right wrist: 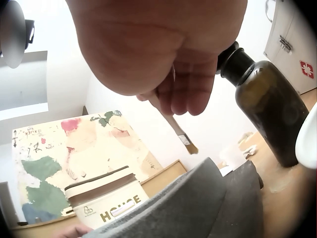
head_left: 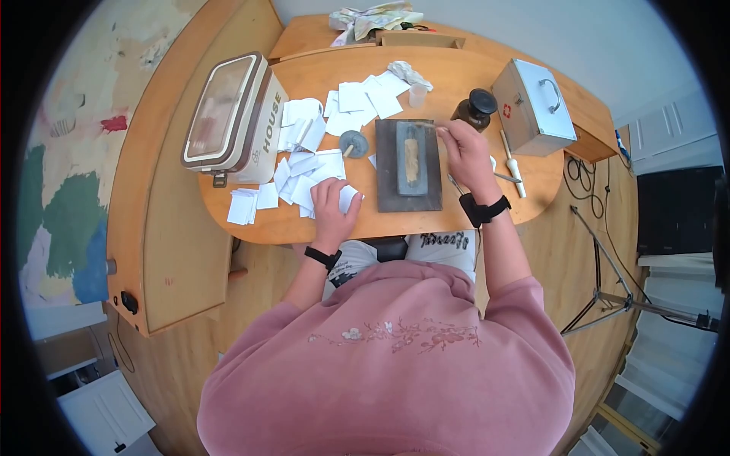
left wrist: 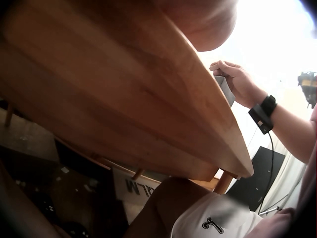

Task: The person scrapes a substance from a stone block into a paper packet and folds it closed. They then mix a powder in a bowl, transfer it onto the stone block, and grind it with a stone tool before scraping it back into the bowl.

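Observation:
My right hand [head_left: 468,156] [right wrist: 158,49] pinches a small brush [right wrist: 173,125], its bristles pointing down in the right wrist view. The hand is raised beside the top right corner of a dark board [head_left: 388,163]. On that board lies a long grey stone trough [head_left: 412,190] [right wrist: 168,210] with tan powder [head_left: 411,156] along its middle; brush and trough are apart. My left hand [head_left: 334,214] rests with loosely bent fingers on white paper sheets [head_left: 304,190] at the near table edge. Only its blurred palm side [left wrist: 208,22] shows in the left wrist view.
A grey disc with a handle [head_left: 353,142] lies left of the board. A HOUSE box [head_left: 243,121] stands at left. At right are a brown bottle [head_left: 475,110], a white-handled tool [head_left: 516,176] and a silver case [head_left: 536,110]. A clear cup [head_left: 417,95] stands behind the board.

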Motion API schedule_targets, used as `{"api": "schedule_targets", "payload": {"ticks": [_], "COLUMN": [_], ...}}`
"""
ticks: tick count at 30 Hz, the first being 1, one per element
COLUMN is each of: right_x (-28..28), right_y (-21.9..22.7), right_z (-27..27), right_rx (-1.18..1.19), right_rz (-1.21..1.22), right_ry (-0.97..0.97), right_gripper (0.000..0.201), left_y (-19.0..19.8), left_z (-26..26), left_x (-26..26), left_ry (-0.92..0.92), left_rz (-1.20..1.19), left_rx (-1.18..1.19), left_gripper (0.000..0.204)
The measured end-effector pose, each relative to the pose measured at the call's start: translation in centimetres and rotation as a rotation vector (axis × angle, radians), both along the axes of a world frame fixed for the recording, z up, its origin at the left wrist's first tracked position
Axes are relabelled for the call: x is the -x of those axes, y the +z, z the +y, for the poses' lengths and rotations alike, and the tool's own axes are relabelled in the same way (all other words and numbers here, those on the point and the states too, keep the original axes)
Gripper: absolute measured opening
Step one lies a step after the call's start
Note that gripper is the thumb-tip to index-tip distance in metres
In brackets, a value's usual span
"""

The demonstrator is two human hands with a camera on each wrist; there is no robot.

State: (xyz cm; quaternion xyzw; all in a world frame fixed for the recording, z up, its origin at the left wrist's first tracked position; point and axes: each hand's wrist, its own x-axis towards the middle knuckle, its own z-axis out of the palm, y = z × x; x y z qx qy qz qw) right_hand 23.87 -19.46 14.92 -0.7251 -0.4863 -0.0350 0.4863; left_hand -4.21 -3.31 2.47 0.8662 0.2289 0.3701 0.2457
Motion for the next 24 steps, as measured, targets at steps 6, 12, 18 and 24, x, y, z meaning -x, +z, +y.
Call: {"api": "schedule_targets", "payload": {"ticks": [6, 12, 18, 24], "right_x": [0.3, 0.0, -0.3, 0.2], "right_y": [-0.3, -0.5, -0.3, 0.4], "right_z": [0.8, 1.3, 0.8, -0.2], "right_rx": [0.011, 0.002, 0.032, 0.037], "right_rz": [0.077, -0.018, 0.033, 0.038], "right_ry": [0.046, 0.073, 0.009, 0.025], "right_gripper": [0.014, 0.013, 0.013, 0.012], "left_y": [0.1, 0.1, -0.1, 0.1], "left_z": [0.1, 0.2, 0.0, 0.0], "left_x": [0.0, -0.1, -0.1, -0.1], "left_ry": [0.002, 0.003, 0.002, 0.007], "left_rz": [-0.010, -0.017, -0.016, -0.032], "left_rx": [0.000, 0.000, 0.012, 0.021], "left_gripper": [0.041, 0.041, 0.038, 0.038]}}
